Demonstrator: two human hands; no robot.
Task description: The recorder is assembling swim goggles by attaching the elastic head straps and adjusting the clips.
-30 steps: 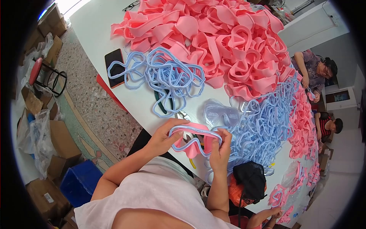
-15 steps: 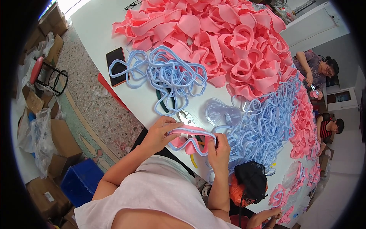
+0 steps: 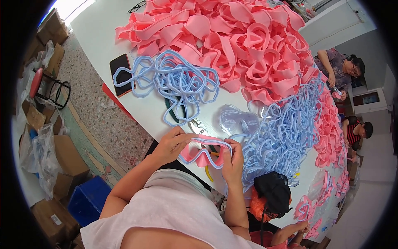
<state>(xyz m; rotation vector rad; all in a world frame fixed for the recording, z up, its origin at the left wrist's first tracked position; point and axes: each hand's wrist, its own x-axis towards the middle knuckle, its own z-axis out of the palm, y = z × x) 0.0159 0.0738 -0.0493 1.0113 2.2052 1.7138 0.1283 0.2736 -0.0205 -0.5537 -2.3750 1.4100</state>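
Note:
Between my two hands is a pink soft goggle frame (image 3: 202,161) with a light blue rim strip along its edge. My left hand (image 3: 171,145) pinches its left end, fingers on the upper edge. My right hand (image 3: 233,161) grips the right end, with the thumb on the near side. Just beyond the frame lies metal-headed pliers (image 3: 199,127), partly hidden by it; a yellow handle (image 3: 209,174) shows below the frame. A clear goggle lens (image 3: 238,120) lies on the white table beyond my right hand.
Light blue rim loops lie in a small bunch (image 3: 184,81) and a large heap (image 3: 282,128). Pink frames (image 3: 232,41) are piled at the back. A phone (image 3: 122,74) sits by the left edge. A black cap (image 3: 271,193) is near my right arm. Other people work along the right.
The goggle frame has tilted a little, so more of its pink nose part shows. Both hands keep hold of its ends. The whole view has shifted slightly.

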